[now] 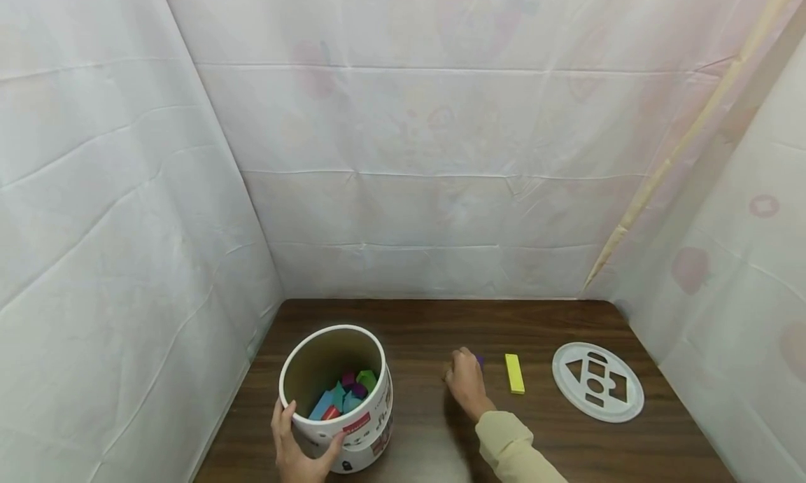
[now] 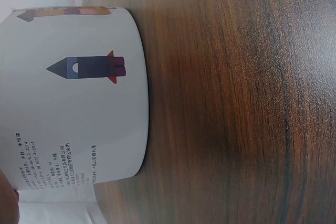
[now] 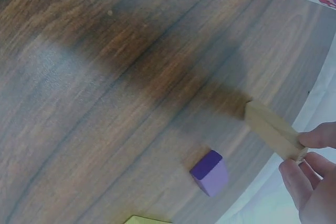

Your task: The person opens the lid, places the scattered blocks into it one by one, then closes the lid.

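Observation:
My left hand holds the white printed bucket at its near left rim, thumb against the outer wall. Inside the bucket lie several coloured blocks. In the left wrist view the bucket wall fills the left side, and only a fingertip of that hand shows. My right hand pinches a tan wooden block between thumb and fingers, its far end low over the table. This block is hidden behind the hand in the head view. Beside it a small purple block stands on the table.
A long yellow block lies right of my right hand. Farther right is a round white lid with shaped cutouts. White sheets wall in the brown wooden table at the back and both sides.

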Demonstrator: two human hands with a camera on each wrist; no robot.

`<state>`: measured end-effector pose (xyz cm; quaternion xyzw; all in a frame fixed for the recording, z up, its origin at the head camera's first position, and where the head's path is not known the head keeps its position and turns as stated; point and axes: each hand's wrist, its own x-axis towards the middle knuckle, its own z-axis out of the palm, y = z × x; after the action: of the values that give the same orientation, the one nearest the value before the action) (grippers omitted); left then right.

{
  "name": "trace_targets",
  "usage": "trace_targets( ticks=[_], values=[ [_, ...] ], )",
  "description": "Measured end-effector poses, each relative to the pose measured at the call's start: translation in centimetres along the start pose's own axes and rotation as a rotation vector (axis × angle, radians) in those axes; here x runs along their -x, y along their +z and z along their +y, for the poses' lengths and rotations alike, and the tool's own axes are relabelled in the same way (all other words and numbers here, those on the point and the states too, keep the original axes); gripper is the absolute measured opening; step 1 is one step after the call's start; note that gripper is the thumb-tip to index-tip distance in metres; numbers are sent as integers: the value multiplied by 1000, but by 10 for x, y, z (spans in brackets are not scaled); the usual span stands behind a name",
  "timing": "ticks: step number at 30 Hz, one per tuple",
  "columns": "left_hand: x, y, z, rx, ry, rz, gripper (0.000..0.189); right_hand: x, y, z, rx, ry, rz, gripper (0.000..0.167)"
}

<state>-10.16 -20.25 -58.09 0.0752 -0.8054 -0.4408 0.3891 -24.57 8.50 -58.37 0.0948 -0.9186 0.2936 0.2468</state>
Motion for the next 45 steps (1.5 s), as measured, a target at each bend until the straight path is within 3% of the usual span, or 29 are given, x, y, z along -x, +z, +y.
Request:
trace_targets(
  ticks=[20,33,45],
  values=[
    [0,0,2,8,-1,-3,106,-15,-35,-11,-35,19,-175,18],
    [0,0,-1,9,14,-4,107,-21,-56,-20,-84,-39,-151,19],
    [-1,1,-2,17,39,1,105,-27,-76,-44,-124,-49,-171,17]
  ],
)
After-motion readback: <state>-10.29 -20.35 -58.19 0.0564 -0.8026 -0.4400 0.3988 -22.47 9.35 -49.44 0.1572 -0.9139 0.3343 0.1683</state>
